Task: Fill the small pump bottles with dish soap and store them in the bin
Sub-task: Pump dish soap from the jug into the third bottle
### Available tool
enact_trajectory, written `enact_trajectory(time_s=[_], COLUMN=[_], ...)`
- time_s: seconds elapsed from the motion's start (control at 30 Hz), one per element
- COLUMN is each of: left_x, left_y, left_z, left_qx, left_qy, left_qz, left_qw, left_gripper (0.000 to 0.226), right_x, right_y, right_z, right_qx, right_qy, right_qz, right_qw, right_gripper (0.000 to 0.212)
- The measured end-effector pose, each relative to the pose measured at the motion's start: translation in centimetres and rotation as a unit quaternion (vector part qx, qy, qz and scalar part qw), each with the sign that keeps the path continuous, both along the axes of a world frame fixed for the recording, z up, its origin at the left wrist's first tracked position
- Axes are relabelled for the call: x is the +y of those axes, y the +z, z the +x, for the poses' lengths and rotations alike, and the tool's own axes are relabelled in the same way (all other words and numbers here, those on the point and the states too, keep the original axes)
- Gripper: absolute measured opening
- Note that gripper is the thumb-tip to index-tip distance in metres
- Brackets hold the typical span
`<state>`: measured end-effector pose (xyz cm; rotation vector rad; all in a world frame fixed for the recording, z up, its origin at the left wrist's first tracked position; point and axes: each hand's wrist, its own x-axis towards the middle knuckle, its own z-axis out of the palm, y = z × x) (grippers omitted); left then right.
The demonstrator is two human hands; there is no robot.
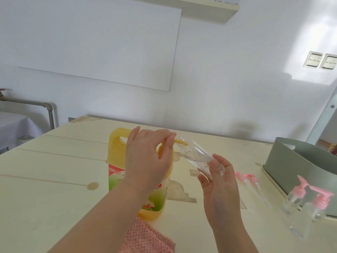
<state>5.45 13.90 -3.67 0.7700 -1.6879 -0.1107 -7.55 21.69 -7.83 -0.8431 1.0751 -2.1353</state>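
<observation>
Left hand: the left hand [147, 157] pinches the yellow handle of a bottle brush [180, 142] between thumb and forefinger, the other fingers loosely curled.
Right hand: the right hand [218, 181] holds a clear bottle [198, 156] by its base, fingers and thumb curled round it.
Clear bottle: capless, raised above the table [54, 179], tilted with its mouth up and to the left; the brush's white bristles are inside it.
Dish soap jug: a yellow dish soap jug [116, 157] stands upright behind the left hand.
Bin: a grey-green bin [295, 161] sits at the table's right edge.
Beside the bin: two pump bottles [295, 196] with pink heads stand just in front of it; two loose pink pump heads [245, 177] lie near the right hand.
Near edge: a pink cloth [145, 236].
</observation>
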Motion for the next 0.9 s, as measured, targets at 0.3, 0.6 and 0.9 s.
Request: enact_trajectory(time_s=[0.3,0.6,0.9], left_x=[0.4,0.6,0.4], left_y=[2.2,3.6,1.3], left_z=[1.2,1.6,0.3], left_qx=[-0.046,-0.019,0.018], left_qy=[-0.049,-0.077,-0.036], left_qz=[0.113,0.174,0.071], left_qw=[0.991,0.982,0.997], left_gripper=[0.025,0.024,0.028], right_x=[0.7,0.8,0.3], right_y=[0.6,1.3,0.3], right_z=[-0.3,-0.1,0.0], right_qx=[0.032,0.008,0.016], right_qy=[0.007,0.019,0.014], right_qz=[0.005,-0.029,-0.027], right_qw=[0.999,0.999,0.999], right_gripper=[0.045,0.013,0.051])
